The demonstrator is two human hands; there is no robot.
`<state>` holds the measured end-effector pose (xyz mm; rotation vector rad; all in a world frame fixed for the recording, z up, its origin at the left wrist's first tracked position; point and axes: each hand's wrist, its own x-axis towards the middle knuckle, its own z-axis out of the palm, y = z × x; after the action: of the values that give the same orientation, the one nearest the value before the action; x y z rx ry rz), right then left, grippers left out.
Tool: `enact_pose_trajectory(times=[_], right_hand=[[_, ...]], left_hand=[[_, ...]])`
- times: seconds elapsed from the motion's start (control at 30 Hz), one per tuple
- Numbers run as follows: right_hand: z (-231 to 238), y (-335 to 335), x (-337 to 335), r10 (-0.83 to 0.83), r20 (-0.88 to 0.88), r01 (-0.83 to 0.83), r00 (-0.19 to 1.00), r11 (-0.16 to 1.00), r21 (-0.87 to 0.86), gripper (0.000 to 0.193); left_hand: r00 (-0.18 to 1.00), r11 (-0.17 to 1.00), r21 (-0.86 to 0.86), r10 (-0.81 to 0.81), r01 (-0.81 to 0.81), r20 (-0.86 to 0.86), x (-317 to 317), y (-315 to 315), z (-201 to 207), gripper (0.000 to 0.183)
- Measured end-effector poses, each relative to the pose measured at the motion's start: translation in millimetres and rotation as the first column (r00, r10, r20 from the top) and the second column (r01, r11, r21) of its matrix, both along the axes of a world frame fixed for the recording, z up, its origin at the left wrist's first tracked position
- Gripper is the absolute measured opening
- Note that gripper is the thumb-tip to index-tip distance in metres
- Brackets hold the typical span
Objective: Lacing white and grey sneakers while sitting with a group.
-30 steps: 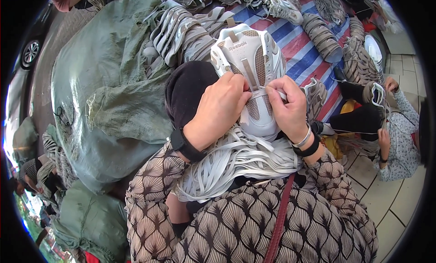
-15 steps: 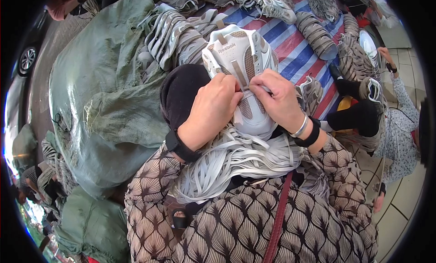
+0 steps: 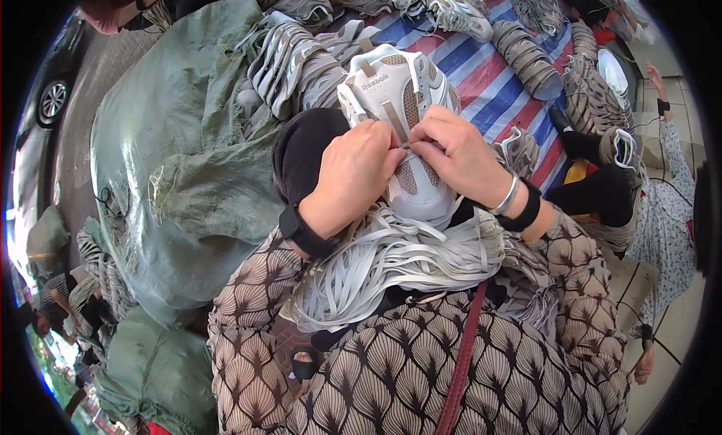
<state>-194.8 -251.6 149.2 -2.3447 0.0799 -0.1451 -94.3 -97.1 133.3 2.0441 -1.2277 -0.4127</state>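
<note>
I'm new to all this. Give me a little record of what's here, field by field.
Left hand: fingertips at the middle of the shoe upper
Right hand: fingertips there too, close to the left's
Between the fingertips: too small to make out
Upper's look: white with brown mesh, toe toward the wearer
Just below it: bundle of pale flat laces
Further left: large green sack
Beyond, to the right: stacked uppers on a striped sheet
Right edge: another person's patterned sleeve

soft daylight; sheen on green sack; dark, warped edges
</note>
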Motion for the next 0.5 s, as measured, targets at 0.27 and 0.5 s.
enact_pose_trajectory(times=[0.27, 0.5], right_hand=[[37, -51, -36, 0.022, 0.125, 0.039, 0.992, 0.885, -0.464, 0.010], [55, -108, -111, -0.494, -0.044, 0.481, 0.868, 0.860, -0.172, 0.012]], left_hand=[[0.951, 0.964, 0.248, -0.163, 0.097, 0.264, 19, 44, 34, 0.016], [0.749, 0.919, -0.075, 0.267, -0.388, -0.606, 45, 89, 34, 0.010]])
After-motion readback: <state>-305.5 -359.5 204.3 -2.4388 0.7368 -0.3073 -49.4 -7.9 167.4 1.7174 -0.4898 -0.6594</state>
